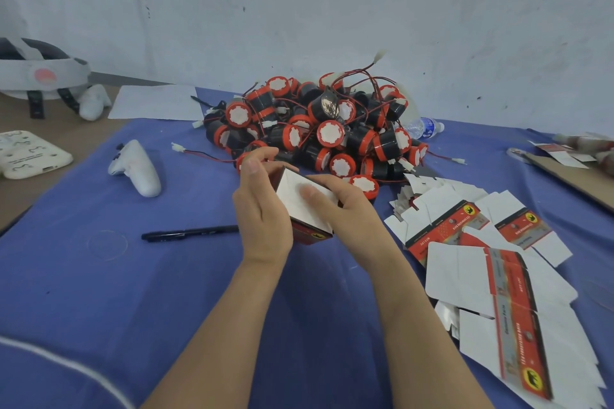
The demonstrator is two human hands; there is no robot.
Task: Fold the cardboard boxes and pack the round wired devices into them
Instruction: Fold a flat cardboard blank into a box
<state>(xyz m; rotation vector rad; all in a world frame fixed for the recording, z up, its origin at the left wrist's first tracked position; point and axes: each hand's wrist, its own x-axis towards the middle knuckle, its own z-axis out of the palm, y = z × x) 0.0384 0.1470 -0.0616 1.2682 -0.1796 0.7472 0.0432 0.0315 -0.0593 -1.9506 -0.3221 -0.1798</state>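
Both my hands hold a small folded cardboard box (300,209), white on its flap side with a red printed side below, just above the blue cloth. My left hand (262,209) grips its left side with fingers curled over the top edge. My right hand (345,206) holds the right side, its thumb pressing on the white flap. Behind the box lies a pile of round black-and-red wired devices (319,129) with white faces and red wires. Flat unfolded boxes (491,276) lie in a loose heap to the right.
A black pen (189,232) lies left of my hands. A white controller (136,168) sits farther left, with a headset (40,73), a white sheet (156,101) and a white plate (30,153) at the table's left. A water bottle (425,126) lies behind the pile.
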